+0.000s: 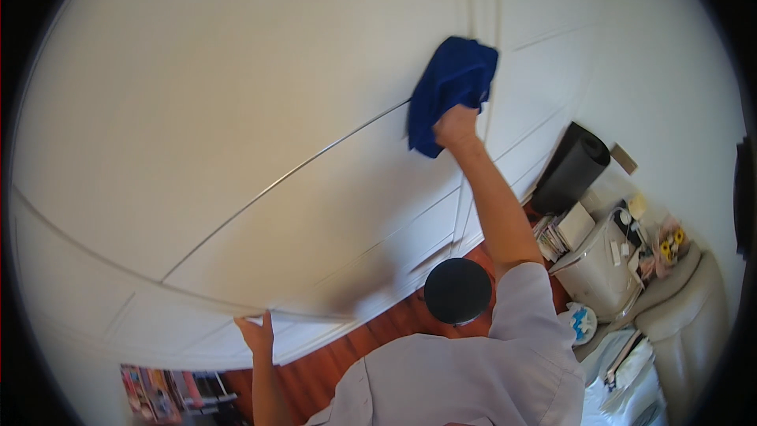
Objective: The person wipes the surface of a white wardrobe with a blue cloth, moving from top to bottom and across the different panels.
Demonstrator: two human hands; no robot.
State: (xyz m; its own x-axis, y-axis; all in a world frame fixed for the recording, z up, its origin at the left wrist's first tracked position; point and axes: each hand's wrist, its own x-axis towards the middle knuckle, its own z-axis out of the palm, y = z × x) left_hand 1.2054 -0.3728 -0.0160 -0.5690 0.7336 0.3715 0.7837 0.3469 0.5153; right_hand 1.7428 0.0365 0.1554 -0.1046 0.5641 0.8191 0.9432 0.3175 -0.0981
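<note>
My right hand (458, 127) holds a dark blue cloth (452, 80) flat against a large white panelled surface (236, 100), which looks like a wardrobe front. Part of the cloth covers the right end of a thin metallic strip (284, 176) that runs across the panel. Lower down on the left, my left hand (258, 334) touches the panel's vertical edge, thumb and fingers apart. It holds no separate object. My right arm is stretched out and up.
Below is a reddish wooden floor (378, 337) with a round black stool top (458, 291). To the right are a rolled black mat (571, 168), a beige cabinet (597, 269), a beige leather seat (680, 319) and a small bin (578, 324). Stacked magazines (157, 393) sit lower left.
</note>
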